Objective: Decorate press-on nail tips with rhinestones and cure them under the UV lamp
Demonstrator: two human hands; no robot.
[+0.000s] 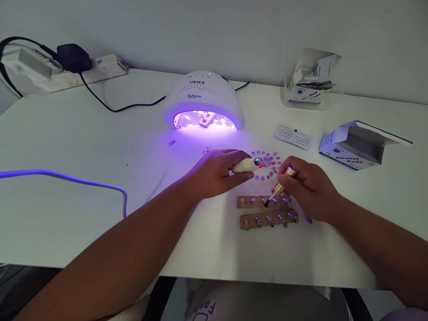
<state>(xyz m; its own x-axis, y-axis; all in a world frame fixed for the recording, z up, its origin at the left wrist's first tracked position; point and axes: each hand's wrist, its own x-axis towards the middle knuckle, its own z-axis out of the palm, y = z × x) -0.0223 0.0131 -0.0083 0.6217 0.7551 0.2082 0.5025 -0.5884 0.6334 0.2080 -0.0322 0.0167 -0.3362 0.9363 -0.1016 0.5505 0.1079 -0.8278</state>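
Observation:
My left hand point(219, 174) is closed around a cream handheld tool with a metal end point(243, 166); its exact kind is not clear. A small pink spot shows at its tip. Between the thumb and fingers of my right hand point(312, 189) is a gold-handled brush point(280, 185), tilted down to the left. Its dark bristles are at the upper brown strip point(247, 202), which carries several small shiny pieces that look like nail tips. Just below lies a second brown strip point(264, 220) with similar pieces. Beyond my hands, small gem-like pieces point(262, 153) form a ring on the table.
A white nail lamp point(204, 96) glows purple at the back, with a small white piece inside. Alcohol pad boxes point(351, 149) point(309, 87) and a printed card point(293, 136) sit at the right. Cables point(123, 107) and a power strip point(110, 67) lie at the left.

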